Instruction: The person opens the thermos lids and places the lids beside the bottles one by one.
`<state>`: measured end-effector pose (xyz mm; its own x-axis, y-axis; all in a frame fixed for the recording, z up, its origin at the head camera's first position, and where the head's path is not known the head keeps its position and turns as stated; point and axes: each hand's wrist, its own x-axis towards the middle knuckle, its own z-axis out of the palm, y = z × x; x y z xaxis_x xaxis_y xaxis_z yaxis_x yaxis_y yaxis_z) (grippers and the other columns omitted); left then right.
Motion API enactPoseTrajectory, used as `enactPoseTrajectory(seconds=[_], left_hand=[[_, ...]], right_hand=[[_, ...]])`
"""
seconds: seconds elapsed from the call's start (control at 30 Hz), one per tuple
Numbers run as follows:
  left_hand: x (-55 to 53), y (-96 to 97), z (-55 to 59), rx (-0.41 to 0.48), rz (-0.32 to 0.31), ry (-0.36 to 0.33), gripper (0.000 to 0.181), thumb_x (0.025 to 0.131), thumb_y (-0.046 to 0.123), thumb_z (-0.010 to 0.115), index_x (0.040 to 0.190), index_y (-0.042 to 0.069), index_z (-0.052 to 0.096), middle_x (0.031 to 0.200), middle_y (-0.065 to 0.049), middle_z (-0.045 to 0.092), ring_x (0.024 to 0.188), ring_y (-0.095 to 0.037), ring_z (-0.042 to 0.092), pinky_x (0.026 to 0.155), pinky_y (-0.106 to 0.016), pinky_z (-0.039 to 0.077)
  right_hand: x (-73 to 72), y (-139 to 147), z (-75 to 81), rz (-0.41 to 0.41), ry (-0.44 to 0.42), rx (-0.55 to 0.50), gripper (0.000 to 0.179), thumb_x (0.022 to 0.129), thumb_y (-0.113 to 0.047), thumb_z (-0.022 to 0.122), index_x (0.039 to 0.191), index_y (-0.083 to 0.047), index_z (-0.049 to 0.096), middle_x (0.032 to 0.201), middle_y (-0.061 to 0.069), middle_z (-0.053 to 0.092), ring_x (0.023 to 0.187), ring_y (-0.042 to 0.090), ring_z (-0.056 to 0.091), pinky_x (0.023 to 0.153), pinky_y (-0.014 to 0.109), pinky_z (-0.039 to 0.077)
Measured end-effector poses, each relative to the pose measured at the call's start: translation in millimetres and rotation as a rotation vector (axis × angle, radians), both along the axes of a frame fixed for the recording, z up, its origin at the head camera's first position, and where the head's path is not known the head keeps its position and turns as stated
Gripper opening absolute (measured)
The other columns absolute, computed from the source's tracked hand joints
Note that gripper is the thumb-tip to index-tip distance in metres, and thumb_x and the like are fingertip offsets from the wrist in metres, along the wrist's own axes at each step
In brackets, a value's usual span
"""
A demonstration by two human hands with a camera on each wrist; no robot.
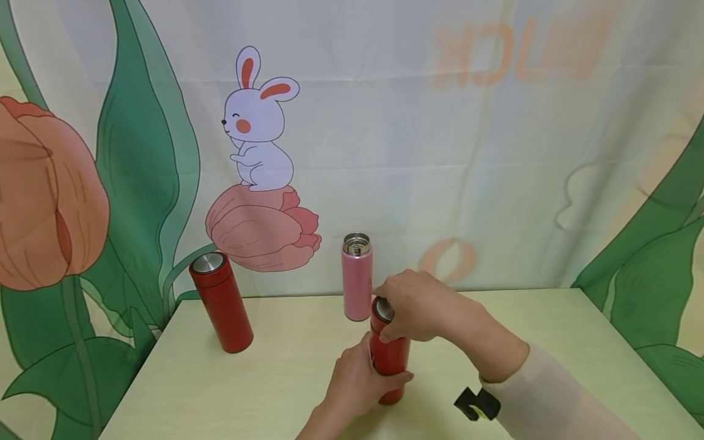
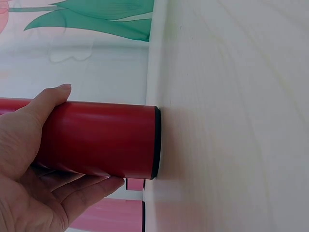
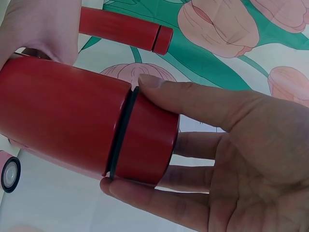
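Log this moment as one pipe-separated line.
left hand: grips front red bottle | right hand: holds that bottle's cap | pink bottle: standing, uncapped | other red bottle: standing, capped

Soft, even indoor light washes across printed fabric backdrop (image 1: 385, 159) and pale tabletop (image 1: 291, 379) in head view. Orange lettering (image 1: 522, 49) looks blurred, washed out; pink flask's steel mouth (image 1: 357, 247) glints. Red flask at left (image 1: 228, 315) leans outward, apparent wide-angle distortion. Left-wrist view dimmer, cooler, soft shadow beside base of held red flask (image 2: 101, 140); right-wrist view shows faint sheen along its body.
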<state>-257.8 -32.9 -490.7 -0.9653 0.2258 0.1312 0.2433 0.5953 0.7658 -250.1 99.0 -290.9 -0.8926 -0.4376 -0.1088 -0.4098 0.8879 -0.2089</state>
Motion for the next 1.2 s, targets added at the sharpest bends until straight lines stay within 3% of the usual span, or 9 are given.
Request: enactPoseTrajectory(seconds=[0.23,0.4,0.6,0.83,1.03,1.2], left_hand=[[0.7,-0.3,1.0,0.014,-0.003,-0.023,0.070,0.075,0.056,0.088,0.126,0.019,0.058,0.108,0.008,0.074,0.096,-0.013,0.069,0.085,-0.038,0.058],[-0.2,-0.4,1.2,0.015,-0.006,-0.025,0.070,0.075,0.056,0.088,0.127,0.019,0.058,0.108,0.008,0.074,0.097,-0.013,0.069,0.086,-0.039,0.058],[-0.3,-1.3,0.8,0.012,-0.017,-0.008,0.070,0.076,0.056,0.088,0.126,0.018,0.058,0.108,0.006,0.075,0.096,-0.013,0.070,0.086,-0.038,0.058],[1.0,-2.1,1.0,0.013,-0.028,0.007,0.068,0.076,0.053,0.088,0.125,0.016,0.058,0.106,0.004,0.076,0.096,-0.015,0.070,0.086,-0.039,0.057],[0.6,-2.0,0.4,0.023,-0.024,0.000,0.068,0.077,0.052,0.088,0.126,0.016,0.058,0.107,0.005,0.076,0.096,-0.015,0.070,0.086,-0.039,0.057],[0.2,-1.5,-0.1,0.024,-0.015,-0.006,0.068,0.076,0.052,0.089,0.126,0.017,0.059,0.107,0.006,0.075,0.095,-0.013,0.070,0.087,-0.038,0.057]], right_hand=[[-0.1,1.8,0.2,0.007,-0.031,-0.007,0.040,0.081,-0.020,0.090,0.116,-0.011,0.073,0.092,-0.001,0.070,0.088,0.018,0.064,0.073,0.033,0.059],[-1.7,3.4,0.2,0.018,-0.039,-0.013,0.035,0.080,-0.018,0.090,0.111,-0.014,0.074,0.090,-0.003,0.070,0.087,0.017,0.065,0.074,0.034,0.059],[-2.3,4.3,1.5,0.016,-0.060,-0.017,0.046,0.080,-0.013,0.089,0.123,-0.013,0.073,0.094,-0.003,0.071,0.089,0.017,0.064,0.076,0.033,0.059],[-3.3,6.3,1.5,0.061,-0.048,-0.013,0.036,0.079,-0.007,0.088,0.109,-0.018,0.074,0.086,-0.006,0.068,0.084,0.015,0.063,0.073,0.033,0.056],[-4.5,8.2,1.5,0.094,-0.053,-0.015,0.035,0.078,-0.003,0.086,0.106,-0.020,0.073,0.087,-0.007,0.069,0.086,0.015,0.064,0.075,0.033,0.057],[-5.7,9.7,0.8,0.095,-0.064,-0.014,0.043,0.079,0.001,0.083,0.114,-0.021,0.072,0.091,-0.007,0.069,0.090,0.015,0.064,0.075,0.033,0.057]])
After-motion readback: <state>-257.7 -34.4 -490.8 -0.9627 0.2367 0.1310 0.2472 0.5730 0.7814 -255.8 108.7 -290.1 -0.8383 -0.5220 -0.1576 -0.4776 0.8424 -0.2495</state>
